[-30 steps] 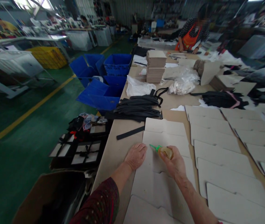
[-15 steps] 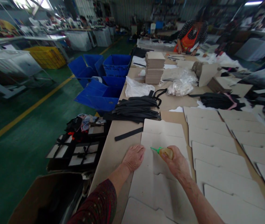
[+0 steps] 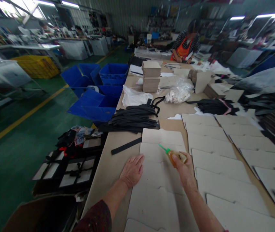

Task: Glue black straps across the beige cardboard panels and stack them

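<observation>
My right hand (image 3: 184, 166) is wrapped round a glue bottle (image 3: 174, 157) with amber contents and a thin green nozzle. The nozzle points up and left over a column of overlapping pale cardboard sheets (image 3: 152, 177); whether its tip touches a sheet I cannot tell. Flat on the table, my left hand (image 3: 132, 169) lies at the left edge of this column, fingers stretched out and fingertips by the board. Just beyond it is a single black strip (image 3: 126, 146). A pile of similar black strips (image 3: 135, 117) lies past the column's far end.
More overlapping sheets (image 3: 224, 167) cover the right of the table. Farther off stand a board stack (image 3: 151, 77) and plastic bags (image 3: 135, 96). Blue bins (image 3: 94, 103) and a carton (image 3: 45, 209) stand along the left edge. A person in an orange apron (image 3: 184, 48) works at the far end.
My right hand has tilted the bottle, and its nozzle now points more upward, farther along the sheets. My left hand has spread its fingers slightly. The whole view has shifted.
</observation>
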Demonstrator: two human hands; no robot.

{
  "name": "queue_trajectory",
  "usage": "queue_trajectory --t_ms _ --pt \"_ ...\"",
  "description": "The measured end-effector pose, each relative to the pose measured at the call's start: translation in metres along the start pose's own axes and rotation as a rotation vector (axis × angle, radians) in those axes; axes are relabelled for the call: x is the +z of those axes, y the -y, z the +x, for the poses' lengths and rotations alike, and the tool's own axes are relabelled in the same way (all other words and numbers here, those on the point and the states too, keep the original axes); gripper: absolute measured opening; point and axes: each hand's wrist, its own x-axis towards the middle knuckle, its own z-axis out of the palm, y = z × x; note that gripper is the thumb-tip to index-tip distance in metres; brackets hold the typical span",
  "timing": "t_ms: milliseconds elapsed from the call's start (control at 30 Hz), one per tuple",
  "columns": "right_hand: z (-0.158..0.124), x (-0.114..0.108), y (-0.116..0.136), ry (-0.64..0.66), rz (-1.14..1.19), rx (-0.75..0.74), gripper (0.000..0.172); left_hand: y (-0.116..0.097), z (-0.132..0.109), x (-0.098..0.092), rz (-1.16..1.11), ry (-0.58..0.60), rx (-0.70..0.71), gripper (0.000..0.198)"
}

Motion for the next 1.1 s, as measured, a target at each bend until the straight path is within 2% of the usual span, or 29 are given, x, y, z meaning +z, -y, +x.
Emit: queue_trajectory --t_ms 167,300,633,900,1100 --pt "0.039 -0.041 0.009 -0.149 -0.169 -0.03 0.054 0.002 0.001 0.001 0.015 0.008 -0.002 0.047" --pt "0.057 -0.057 0.014 -0.176 -0.359 -0.077 0.05 0.002 0.0 0.003 0.034 0.015 -0.018 0.048" --pt "0.077 -0.052 0.009 -0.071 -0.644 -0.176 0.048 0.004 0.001 0.003 0.02 0.001 -0.013 0.049" --pt "0.082 -0.063 0.029 -0.047 -0.921 -0.195 0.041 0.003 0.001 0.003 0.011 -0.004 -0.025 0.049" --pt "0.079 -0.063 0.031 0.029 -0.812 -0.146 0.041 0.002 0.001 0.0 0.027 0.026 -0.021 0.047"
